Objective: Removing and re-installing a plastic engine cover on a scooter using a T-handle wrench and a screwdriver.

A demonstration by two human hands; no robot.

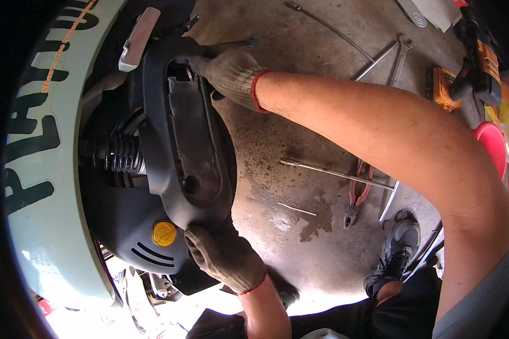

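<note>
A long black plastic cover (192,124) lies along the side of a scooter, beside its coil spring (124,152). At the cover's near rounded end, my gloved left hand (226,257) is closed on the edge, with part of the fingers hidden. My right hand (232,76), in the same kind of grey glove with a red cuff, is closed on the far end; its fingertips reach the opening there. A black rear fender (130,226) carries a round orange reflector (164,233) just left of my left hand. Pale green bodywork (51,248) curves along the left.
Red-handled pliers (353,195) lie on the concrete floor (277,135) by a long T-handle wrench (333,171). Farther off are a combination wrench (402,53), another long-handled tool (333,31) and a yellow-and-black power tool (483,70). My shoe (401,246) stands near the pliers.
</note>
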